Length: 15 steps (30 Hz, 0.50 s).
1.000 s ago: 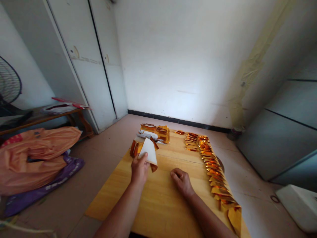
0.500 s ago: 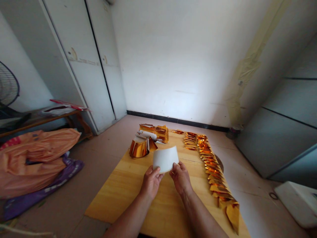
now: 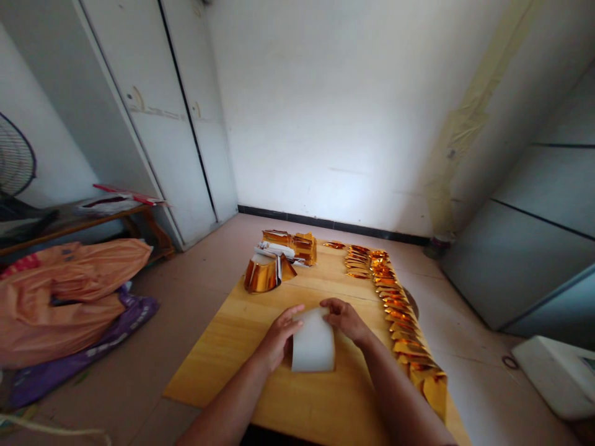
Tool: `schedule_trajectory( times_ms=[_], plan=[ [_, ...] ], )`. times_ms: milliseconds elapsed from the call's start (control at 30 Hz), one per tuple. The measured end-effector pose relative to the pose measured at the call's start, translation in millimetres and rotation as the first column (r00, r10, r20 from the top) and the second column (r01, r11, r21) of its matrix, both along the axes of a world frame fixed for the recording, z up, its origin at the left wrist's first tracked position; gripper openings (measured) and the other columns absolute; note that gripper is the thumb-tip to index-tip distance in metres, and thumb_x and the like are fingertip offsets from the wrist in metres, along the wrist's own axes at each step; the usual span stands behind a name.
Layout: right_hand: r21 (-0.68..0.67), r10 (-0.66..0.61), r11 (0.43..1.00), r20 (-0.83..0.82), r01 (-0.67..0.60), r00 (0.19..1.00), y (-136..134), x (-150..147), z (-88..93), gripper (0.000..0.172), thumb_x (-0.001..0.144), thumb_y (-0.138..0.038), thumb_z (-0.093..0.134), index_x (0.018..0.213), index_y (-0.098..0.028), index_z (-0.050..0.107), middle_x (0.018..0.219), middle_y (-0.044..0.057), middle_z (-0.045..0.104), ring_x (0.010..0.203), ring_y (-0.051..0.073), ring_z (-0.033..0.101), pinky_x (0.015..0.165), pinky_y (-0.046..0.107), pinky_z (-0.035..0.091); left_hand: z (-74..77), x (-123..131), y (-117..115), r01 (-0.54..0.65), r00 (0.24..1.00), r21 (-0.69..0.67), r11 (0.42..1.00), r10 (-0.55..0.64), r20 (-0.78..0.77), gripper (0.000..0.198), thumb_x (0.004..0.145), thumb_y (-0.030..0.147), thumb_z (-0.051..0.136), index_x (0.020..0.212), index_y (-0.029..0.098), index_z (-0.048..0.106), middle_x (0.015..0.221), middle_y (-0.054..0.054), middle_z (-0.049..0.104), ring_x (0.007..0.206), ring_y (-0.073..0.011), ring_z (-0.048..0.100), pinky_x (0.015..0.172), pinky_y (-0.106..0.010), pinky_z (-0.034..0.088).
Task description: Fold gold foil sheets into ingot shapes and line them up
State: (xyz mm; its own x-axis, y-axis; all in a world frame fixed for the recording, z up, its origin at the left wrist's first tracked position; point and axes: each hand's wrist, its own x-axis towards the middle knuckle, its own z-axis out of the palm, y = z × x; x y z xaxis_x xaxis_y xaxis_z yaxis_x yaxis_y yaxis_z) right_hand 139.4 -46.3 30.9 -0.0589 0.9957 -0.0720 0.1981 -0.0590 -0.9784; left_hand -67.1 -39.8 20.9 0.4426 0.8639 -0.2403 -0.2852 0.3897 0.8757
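A white sheet of paper (image 3: 313, 344), slightly curved, is low over the wooden table or resting on it; I cannot tell which. My left hand (image 3: 281, 334) is by its left edge, fingers stretched out and thumb apart from the index finger. At the far right corner, my right hand (image 3: 343, 319) has its fingers bent and seems to pinch the sheet's edge. Beyond the hands stands a curved stack of gold foil sheets (image 3: 261, 276) with white backs. Folded gold foil pieces (image 3: 400, 322) run in an overlapping row along the table's right side.
More gold foil bundles (image 3: 304, 249) and a white roll (image 3: 281, 249) are at the far left of the wooden table (image 3: 218, 353). A short row of foil pieces (image 3: 357, 263) lies at the far right. Orange and purple sacks (image 3: 69, 297) lie on the floor at left.
The white sheet has turned and come down nearer to me, its long side now pointing toward me. My left hand's fingers have opened from their pinch; my right hand has shifted to the far corner.
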Motion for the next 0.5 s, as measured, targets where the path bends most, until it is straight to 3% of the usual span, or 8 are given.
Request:
schedule_trajectory(
  times_ms=[67, 133, 200, 267, 367, 500],
  plan=[
    [0.041, 0.008, 0.999, -0.172, -0.001, 0.985, -1, -5, -3.4, 0.037, 0.064, -0.03, 0.062, 0.099, -0.018, 0.059, 0.074, -0.003, 0.057, 0.064, 0.011, 0.05, 0.059, 0.022, 0.04, -2.5, 3, -1, 0.05, 0.996, 0.124, 0.991, -0.04, -0.083, 0.061, 0.063, 0.028, 0.069, 0.12, 0.014, 0.054, 0.095, -0.007, 0.067, 0.079, -0.0187, 0.062, 0.07, -0.028, 0.046],
    [0.082, -0.056, 0.994, -0.182, 0.071, 0.982, -1, -9, -9.5, 0.039, 0.066, -0.033, 0.062, 0.102, -0.018, 0.058, 0.075, -0.002, 0.058, 0.065, 0.012, 0.051, 0.059, 0.023, 0.04, -5.7, 5, -2, 0.082, 0.968, 0.276, 0.958, -0.01, -0.253, 0.057, 0.065, 0.021, 0.062, 0.122, 0.016, 0.055, 0.106, -0.007, 0.066, 0.089, -0.0208, 0.062, 0.079, -0.03, 0.047],
    [0.134, -0.157, 0.978, -0.025, 0.158, 0.987, -4, -13, -16.2, 0.035, 0.068, -0.031, 0.059, 0.1, -0.017, 0.059, 0.075, -0.001, 0.059, 0.067, 0.014, 0.053, 0.061, 0.024, 0.042, -8.7, 7, -2, 0.158, 0.898, 0.449, 0.879, 0.061, -0.435, 0.061, 0.066, 0.014, 0.054, 0.127, 0.02, 0.052, 0.12, -0.006, 0.061, 0.106, -0.0217, 0.057, 0.093, -0.033, 0.043],
    [0.218, -0.249, 0.955, 0.219, 0.201, 0.944, -9, -18, -21.6, 0.031, 0.072, -0.025, 0.053, 0.101, -0.017, 0.061, 0.083, 0.003, 0.062, 0.074, 0.016, 0.056, 0.068, 0.026, 0.045, -10.3, 8, -1, 0.278, 0.796, 0.575, 0.769, 0.151, -0.586, 0.068, 0.065, 0.01, 0.05, 0.131, 0.023, 0.048, 0.131, -0.005, 0.054, 0.118, -0.021, 0.049, 0.104, -0.035, 0.035],
    [0.354, -0.333, 0.923, 0.538, 0.151, 0.774, -21, -26, -25.3, 0.038, 0.077, -0.017, 0.047, 0.114, -0.019, 0.059, 0.108, 0.008, 0.061, 0.095, 0.018, 0.056, 0.083, 0.029, 0.044, -9.2, 9, 1, 0.459, 0.604, 0.613, 0.643, 0.281, -0.746, 0.068, 0.067, 0.015, 0.054, 0.134, 0.025, 0.046, 0.143, -0.007, 0.042, 0.127, -0.0239, 0.04, 0.108, -0.041, 0.03],
    [0.365, -0.344, 0.93, 0.827, 0.04, 0.444, -35, -36, -24.4, 0.038, 0.083, -0.019, 0.049, 0.12, -0.021, 0.056, 0.133, 0.011, 0.049, 0.113, 0.024, 0.048, 0.09, 0.036, 0.039, -6.8, 12, 1, 0.582, 0.387, 0.566, 0.584, 0.412, -0.825, 0.063, 0.072, 0.029, 0.062, 0.133, 0.03, 0.046, 0.149, -0.007, 0.03, 0.134, -0.0296, 0.03, 0.107, -0.049, 0.025]
  ],
)
